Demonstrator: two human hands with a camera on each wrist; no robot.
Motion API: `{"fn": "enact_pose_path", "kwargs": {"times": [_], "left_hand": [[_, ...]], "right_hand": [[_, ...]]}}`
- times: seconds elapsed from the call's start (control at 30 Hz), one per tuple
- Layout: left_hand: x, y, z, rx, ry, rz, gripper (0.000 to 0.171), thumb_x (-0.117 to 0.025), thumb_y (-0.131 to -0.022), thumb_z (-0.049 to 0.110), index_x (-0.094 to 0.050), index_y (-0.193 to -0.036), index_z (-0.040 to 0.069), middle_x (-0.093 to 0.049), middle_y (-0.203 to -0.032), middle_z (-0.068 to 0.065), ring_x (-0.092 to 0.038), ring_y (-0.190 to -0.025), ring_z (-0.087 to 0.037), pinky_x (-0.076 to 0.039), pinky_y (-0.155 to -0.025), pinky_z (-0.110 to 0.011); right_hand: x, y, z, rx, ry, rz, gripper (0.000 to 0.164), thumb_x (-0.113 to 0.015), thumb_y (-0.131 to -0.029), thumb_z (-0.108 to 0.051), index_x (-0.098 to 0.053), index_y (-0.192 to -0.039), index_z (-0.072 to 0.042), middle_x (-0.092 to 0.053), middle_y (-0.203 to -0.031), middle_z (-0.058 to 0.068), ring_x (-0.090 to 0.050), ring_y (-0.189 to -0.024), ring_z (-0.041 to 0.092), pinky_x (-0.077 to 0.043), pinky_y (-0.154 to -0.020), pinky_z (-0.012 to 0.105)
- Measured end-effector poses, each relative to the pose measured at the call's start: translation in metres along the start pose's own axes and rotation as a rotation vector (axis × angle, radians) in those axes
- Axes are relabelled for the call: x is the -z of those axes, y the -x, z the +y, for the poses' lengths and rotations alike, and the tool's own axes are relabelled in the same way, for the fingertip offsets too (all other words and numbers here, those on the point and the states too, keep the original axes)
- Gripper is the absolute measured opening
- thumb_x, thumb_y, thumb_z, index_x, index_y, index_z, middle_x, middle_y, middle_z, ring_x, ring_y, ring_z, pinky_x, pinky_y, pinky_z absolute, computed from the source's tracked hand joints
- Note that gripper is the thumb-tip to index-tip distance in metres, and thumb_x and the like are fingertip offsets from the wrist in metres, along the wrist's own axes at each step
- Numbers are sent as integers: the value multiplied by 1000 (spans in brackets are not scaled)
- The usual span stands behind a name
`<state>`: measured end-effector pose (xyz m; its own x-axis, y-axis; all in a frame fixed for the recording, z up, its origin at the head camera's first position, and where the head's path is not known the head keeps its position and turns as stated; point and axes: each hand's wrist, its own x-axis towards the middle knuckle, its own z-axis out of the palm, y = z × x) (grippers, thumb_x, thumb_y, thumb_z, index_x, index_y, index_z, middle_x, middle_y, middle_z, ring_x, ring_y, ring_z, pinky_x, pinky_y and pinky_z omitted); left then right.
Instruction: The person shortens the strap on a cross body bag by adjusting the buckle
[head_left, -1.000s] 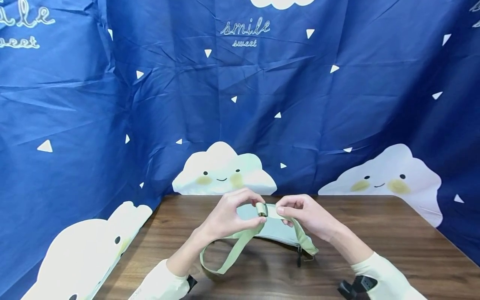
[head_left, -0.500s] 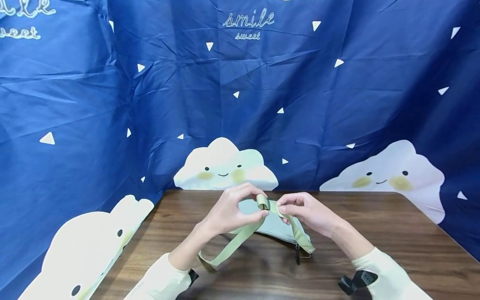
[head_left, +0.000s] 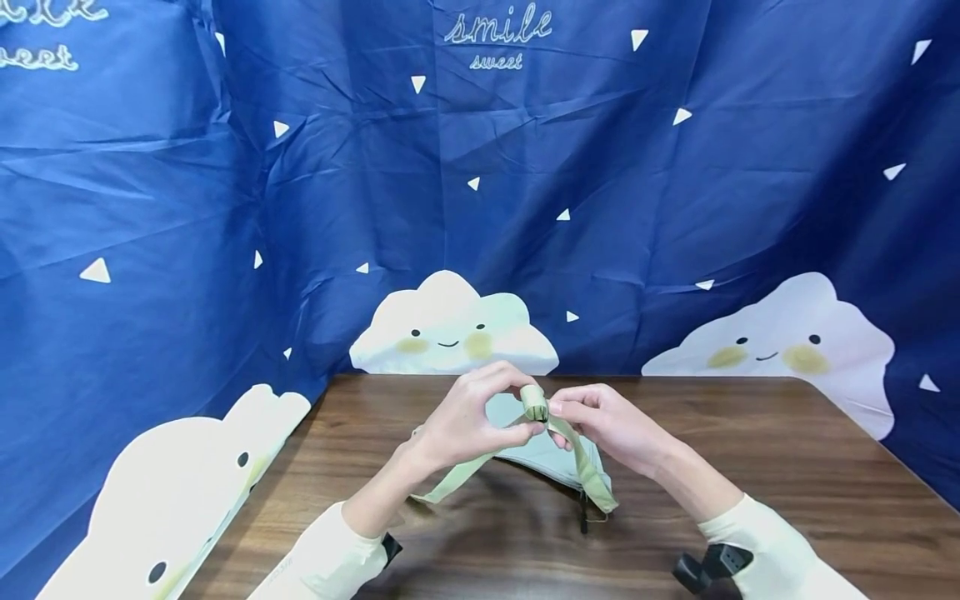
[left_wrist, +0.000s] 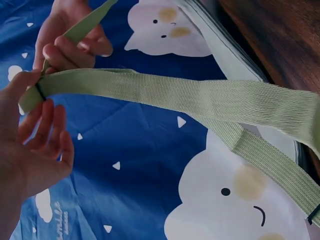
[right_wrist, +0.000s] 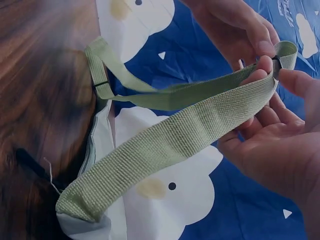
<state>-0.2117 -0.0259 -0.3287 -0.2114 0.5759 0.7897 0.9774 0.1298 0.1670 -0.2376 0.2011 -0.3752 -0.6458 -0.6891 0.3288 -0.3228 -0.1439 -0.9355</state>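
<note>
A pale bag with a light green webbing strap lies on the wooden table, its strap raised in front of it. My left hand pinches the strap's folded loop at a dark slider buckle between thumb and fingers. Right beside the buckle, my right hand pinches the strap where it leaves the buckle. In the right wrist view the strap loop bends round past the buckle, partly hidden by fingers. A second dark slider sits lower on the strap, near the bag.
A dark zipper pull hangs from the bag's near edge. The brown wooden table spreads to both sides. Behind and left of it hangs a blue curtain with cloud prints.
My right hand has come closer to my left, its fingertips now at the buckle. The strap's hanging loop on the left looks smaller, and the bag has shifted slightly left. The head view has tilted down.
</note>
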Motion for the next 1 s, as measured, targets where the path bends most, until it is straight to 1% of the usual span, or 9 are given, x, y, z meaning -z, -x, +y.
{"fn": "enact_pose_path", "kwargs": {"times": [0.03, 0.13, 0.27, 0.4, 0.5, 0.6, 0.8, 0.9, 1.0], "left_hand": [[-1, 1, 0, 4, 17, 7, 29, -77, -71, 7, -61, -95, 6, -58, -89, 1, -55, -85, -11, -46, -76, -23], [-8, 6, -10, 31, 41, -3, 30, -77, -72, 8, -61, -97, 8, -58, -93, 3, -54, -87, -10, -46, -76, -24], [-19, 14, -24, 111, -2, -37, 37, -77, -75, 20, -61, -108, 13, -58, -100, 10, -52, -89, -5, -46, -76, -25], [-23, 17, -29, 164, 11, -44, 33, -76, -77, 20, -61, -106, 16, -60, -91, 11, -56, -80, -4, -47, -71, -23], [-23, 18, -31, 176, 26, -45, 27, -74, -77, 17, -62, -101, 17, -61, -80, 10, -59, -73, -4, -47, -67, -21], [-23, 18, -31, 178, 9, -54, 26, -74, -77, 18, -62, -101, 17, -60, -77, 11, -58, -72, -2, -46, -66, -20], [-14, 17, -33, 165, -35, -87, 24, -74, -77, 17, -63, -97, 14, -59, -76, 10, -56, -72, -3, -46, -67, -20], [-4, 18, -36, 191, -115, -139, 22, -72, -77, 18, -63, -97, 15, -58, -76, 13, -56, -72, -2, -44, -65, -18], [7, 18, -38, 217, -217, -198, 21, -71, -79, 21, -63, -98, 19, -58, -76, 17, -57, -71, 0, -43, -63, -18]], "right_hand": [[-1, 0, 0, 0, 3, 2, 28, -44, -98, -14, -55, -91, 10, -50, -71, 19, -48, -66, 27, -41, -63, 33], [-3, 1, 1, -2, 8, 29, 29, -47, -97, -15, -54, -88, 11, -48, -68, 17, -46, -65, 25, -40, -63, 31], [-5, 1, -2, -13, -10, 95, 22, -54, -93, -13, -54, -85, 8, -46, -64, 11, -45, -64, 23, -39, -64, 29], [-5, 2, -7, -1, -104, 114, 17, -51, -94, -10, -55, -85, 4, -45, -64, 10, -46, -69, 24, -38, -70, 31], [-3, 2, -11, 10, -161, 94, 16, -48, -94, -8, -57, -86, 3, -46, -65, 8, -46, -71, 22, -36, -71, 30], [-2, 3, -13, 23, -178, 77, 16, -47, -94, -7, -58, -87, 2, -48, -65, 7, -47, -70, 21, -36, -69, 28], [9, 7, -23, 93, -262, 115, 17, -45, -93, -5, -59, -84, -2, -49, -63, 3, -46, -63, 18, -37, -63, 26], [17, 9, -27, 136, -314, 153, 19, -44, -92, -4, -60, -82, -4, -48, -63, 2, -44, -60, 16, -37, -62, 25], [24, 12, -31, 159, -326, 180, 20, -43, -92, -4, -59, -80, -5, -46, -62, 2, -43, -59, 15, -35, -62, 26]]}}
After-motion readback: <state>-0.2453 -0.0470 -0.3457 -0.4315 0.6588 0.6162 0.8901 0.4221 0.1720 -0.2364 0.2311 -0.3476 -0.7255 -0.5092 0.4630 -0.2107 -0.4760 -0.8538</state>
